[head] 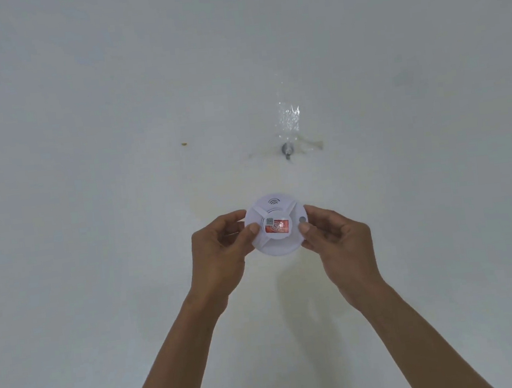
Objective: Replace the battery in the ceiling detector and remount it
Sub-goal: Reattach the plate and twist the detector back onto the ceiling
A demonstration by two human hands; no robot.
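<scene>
A round white detector (pixel 277 245) is held up against the white ceiling, with both arms raised. Its face shows raised ribs, a red label in the middle, a small grey button on the right and a sound-wave mark at the top. My left hand (pixel 220 256) grips its left rim, thumb on the face beside the label. My right hand (pixel 336 245) grips the right rim, thumb just below the grey button. Whether the detector touches the ceiling or a mount behind it cannot be told.
A small metal hook or screw (pixel 287 149) sticks out of the ceiling above the detector, with clear tape (pixel 288 118) and stains around it. A small brown spot (pixel 183 144) lies to the left. The ceiling (pixel 84 116) is plain white all round.
</scene>
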